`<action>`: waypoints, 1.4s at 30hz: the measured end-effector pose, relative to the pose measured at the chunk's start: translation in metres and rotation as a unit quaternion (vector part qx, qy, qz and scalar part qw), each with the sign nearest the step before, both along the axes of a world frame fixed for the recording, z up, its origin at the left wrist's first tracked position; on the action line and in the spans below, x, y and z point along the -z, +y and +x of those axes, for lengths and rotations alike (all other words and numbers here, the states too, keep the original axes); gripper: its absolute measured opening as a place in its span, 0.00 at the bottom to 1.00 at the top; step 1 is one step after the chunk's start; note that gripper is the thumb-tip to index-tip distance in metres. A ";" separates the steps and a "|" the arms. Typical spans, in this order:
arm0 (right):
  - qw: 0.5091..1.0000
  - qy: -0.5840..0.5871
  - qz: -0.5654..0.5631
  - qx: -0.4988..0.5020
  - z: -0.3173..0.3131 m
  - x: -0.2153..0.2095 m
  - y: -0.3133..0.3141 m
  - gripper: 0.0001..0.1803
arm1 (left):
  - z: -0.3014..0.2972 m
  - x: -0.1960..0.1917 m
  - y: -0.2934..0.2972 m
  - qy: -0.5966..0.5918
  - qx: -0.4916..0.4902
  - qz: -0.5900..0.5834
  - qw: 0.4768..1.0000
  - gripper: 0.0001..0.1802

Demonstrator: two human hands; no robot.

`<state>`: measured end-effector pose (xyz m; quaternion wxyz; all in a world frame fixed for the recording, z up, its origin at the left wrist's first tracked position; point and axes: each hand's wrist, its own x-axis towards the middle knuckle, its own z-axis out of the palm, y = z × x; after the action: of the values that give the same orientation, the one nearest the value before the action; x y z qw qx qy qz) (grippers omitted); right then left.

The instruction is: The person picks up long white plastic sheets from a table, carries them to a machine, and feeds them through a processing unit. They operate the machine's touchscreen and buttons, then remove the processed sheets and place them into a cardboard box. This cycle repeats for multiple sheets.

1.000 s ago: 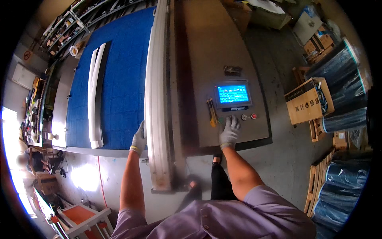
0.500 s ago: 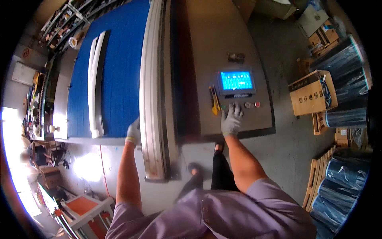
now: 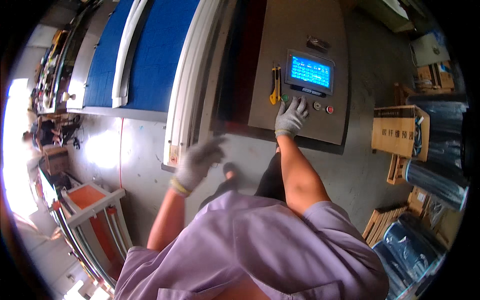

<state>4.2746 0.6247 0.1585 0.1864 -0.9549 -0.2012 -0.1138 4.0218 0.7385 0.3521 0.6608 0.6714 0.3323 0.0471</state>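
My right hand (image 3: 291, 118), in a light knitted glove, rests on the brown control panel (image 3: 267, 107). Its thumb is at the green button (image 3: 285, 97) and its other fingers are spread below a lit blue touchscreen (image 3: 310, 71). A dark marker (image 3: 310, 91) lies along the screen's lower edge. Left of the screen are two yellow-and-black cutters (image 3: 275, 86). My left hand (image 3: 199, 162), gloved and smeared by motion, is in the air beside the near end of the pale machine beam (image 3: 184, 85). Its fingers look stretched out, and nothing shows in them.
Long white strips (image 3: 123, 55) lie on the blue machine bed (image 3: 162, 55). Right of the green button sit a grey button (image 3: 317, 106) and a red one (image 3: 329, 109). A cardboard box (image 3: 392, 130) and dark wrapped rolls (image 3: 435, 182) stand at right; an orange-topped cart (image 3: 86, 197) stands lower left.
My left hand has left the machine beam and moved right and toward me. My right hand stays by the panel buttons, its thumb now at the green one. The view has shifted.
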 end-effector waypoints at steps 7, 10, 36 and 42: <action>0.961 -0.021 0.137 -0.237 -0.007 -0.030 0.001 0.27 | 0.046 0.156 -0.066 0.015 -0.342 -0.189 0.920 0.15; 0.865 0.136 0.110 -0.470 -0.013 -0.039 0.035 0.32 | 0.058 0.189 -0.054 0.052 -0.483 -0.198 0.851 0.19; 0.745 -0.094 -0.208 -0.627 -0.041 -0.003 0.145 0.30 | 0.112 0.238 -0.011 0.366 -0.380 0.084 0.845 0.28; 0.738 -0.077 -0.215 -0.635 -0.048 -0.005 0.143 0.32 | 0.136 0.257 -0.020 0.463 -0.381 0.101 0.794 0.25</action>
<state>4.2266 0.7677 0.1638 -0.0106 -0.6079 -0.7939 0.0040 4.1578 0.7181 0.0953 0.2852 0.4950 0.8207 0.0118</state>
